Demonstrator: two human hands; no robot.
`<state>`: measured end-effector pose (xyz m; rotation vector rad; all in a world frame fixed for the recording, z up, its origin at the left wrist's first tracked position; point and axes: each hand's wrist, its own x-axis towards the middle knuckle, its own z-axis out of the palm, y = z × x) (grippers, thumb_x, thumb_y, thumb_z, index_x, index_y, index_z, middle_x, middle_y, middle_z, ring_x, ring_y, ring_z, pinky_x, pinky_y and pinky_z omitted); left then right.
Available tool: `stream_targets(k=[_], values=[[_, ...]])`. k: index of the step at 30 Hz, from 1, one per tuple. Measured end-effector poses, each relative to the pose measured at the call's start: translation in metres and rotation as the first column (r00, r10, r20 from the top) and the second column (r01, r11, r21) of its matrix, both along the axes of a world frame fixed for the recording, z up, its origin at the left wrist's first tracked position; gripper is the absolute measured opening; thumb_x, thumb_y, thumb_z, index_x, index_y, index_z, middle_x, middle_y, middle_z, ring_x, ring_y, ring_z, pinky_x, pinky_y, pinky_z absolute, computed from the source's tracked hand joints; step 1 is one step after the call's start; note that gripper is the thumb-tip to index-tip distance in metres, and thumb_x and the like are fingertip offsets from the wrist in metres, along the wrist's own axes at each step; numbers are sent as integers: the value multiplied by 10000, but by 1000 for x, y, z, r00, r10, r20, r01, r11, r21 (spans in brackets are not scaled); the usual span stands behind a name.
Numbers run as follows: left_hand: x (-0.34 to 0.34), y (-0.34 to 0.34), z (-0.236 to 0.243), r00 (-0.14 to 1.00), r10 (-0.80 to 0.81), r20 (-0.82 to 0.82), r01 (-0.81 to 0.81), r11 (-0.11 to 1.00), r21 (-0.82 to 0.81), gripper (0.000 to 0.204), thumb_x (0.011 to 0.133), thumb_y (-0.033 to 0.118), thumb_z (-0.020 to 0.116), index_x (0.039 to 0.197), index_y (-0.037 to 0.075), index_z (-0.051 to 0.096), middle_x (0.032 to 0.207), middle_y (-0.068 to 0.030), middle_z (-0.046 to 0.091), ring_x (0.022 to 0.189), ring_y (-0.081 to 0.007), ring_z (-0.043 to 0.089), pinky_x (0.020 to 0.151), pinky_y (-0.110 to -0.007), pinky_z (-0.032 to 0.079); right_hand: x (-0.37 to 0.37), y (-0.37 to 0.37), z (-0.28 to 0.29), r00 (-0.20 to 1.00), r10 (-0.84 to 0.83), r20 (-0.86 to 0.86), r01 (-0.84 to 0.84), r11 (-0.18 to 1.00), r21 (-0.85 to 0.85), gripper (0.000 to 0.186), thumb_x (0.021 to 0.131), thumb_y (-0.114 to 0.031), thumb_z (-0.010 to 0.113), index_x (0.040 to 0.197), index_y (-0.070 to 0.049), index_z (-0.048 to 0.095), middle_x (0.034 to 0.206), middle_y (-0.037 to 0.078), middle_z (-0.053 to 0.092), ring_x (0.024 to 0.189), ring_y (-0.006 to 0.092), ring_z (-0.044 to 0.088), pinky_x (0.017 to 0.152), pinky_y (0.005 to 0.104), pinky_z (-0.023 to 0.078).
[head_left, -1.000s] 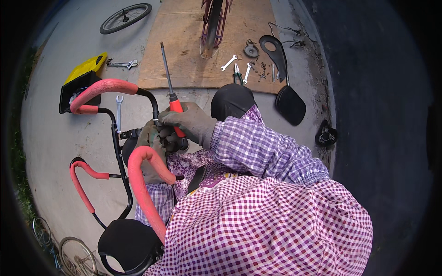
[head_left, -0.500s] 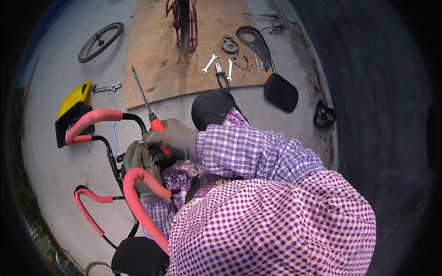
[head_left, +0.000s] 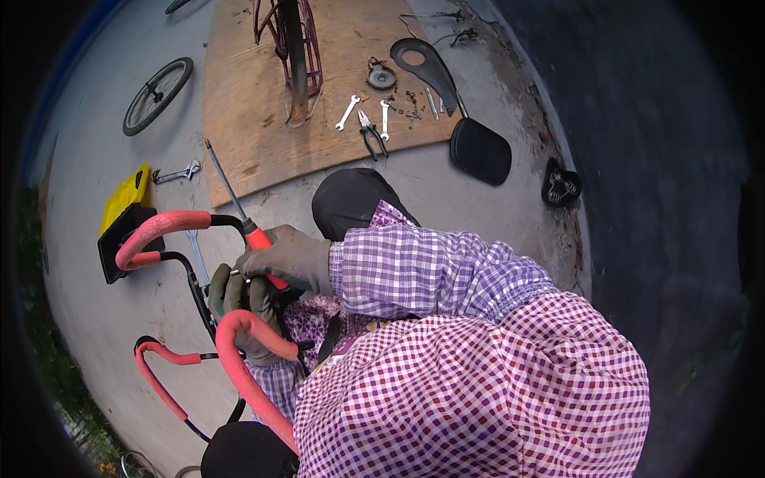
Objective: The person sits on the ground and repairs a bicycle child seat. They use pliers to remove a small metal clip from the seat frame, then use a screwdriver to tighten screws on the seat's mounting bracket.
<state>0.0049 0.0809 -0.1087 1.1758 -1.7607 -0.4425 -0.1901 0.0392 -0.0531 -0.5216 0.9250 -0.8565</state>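
My gloved right hand [head_left: 291,256] is closed around the red handle of a long screwdriver [head_left: 228,190], whose shaft points up and to the left. Just below it, my gloved left hand [head_left: 249,312] has its fingers curled beside a black metal frame [head_left: 200,293]. A small shiny metal piece [head_left: 234,272] shows at the left fingertips; what else that hand grips is hidden. Pink foam-covered bars [head_left: 166,229] of the frame surround both hands. Another pink foam bar [head_left: 239,354] curves in front of my left wrist.
A toolbox [head_left: 125,197] with a yellow lid sits at the left, near an adjustable wrench [head_left: 177,172]. Ahead, a wooden board [head_left: 259,155] bears a bike frame [head_left: 299,64], pliers [head_left: 372,135], spanners [head_left: 348,112] and small hardware. A black saddle [head_left: 480,151] lies at its right edge.
The view has shifted, so the board and tools appear farther left. My right hand still holds the screwdriver, which leans a little more to the left. The left fingers have shifted slightly.
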Motion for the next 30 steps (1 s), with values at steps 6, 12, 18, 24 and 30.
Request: stream_targets(k=[6,12,18,24,30], values=[[-5,2,28,987,-48,153,45,999,27,424,953,128,759,1347,22,644,1398,-165,596,1175,-320,643,1000,-417,534,-6,1,13,1000,-27,-3,27,1000,-5,303,798,-256,822,953,-7,746,895,89,732,817,155,669,791,317,541],[-31,9,58,972,-131,193,108,986,129,534,899,143,769,1387,1,604,1313,-178,643,1111,-332,662,945,-419,541,-48,3,50,985,-65,158,57,997,50,250,880,-153,775,1052,16,708,951,114,745,814,176,729,704,313,610],[-47,-4,90,876,-254,410,104,930,353,651,868,117,778,1461,-9,542,1234,-207,669,1066,-373,654,926,-458,524,-144,13,48,938,-251,239,264,964,-22,306,946,-154,707,1164,48,634,1107,231,697,888,277,757,733,376,657],[-61,-6,108,769,-261,584,26,925,379,753,779,165,775,1453,-67,531,1173,-220,687,1037,-409,662,887,-492,531,-260,7,-53,799,-600,-28,597,787,155,270,963,-116,678,1187,20,609,1110,231,710,891,287,747,741,417,645],[-43,0,74,715,-249,653,-20,926,376,705,819,187,731,1446,-70,537,1178,-249,686,1050,-440,656,909,-513,518,-340,8,-223,518,-794,-318,843,410,349,248,943,-4,647,1178,14,570,968,197,675,824,331,737,669,446,651]])
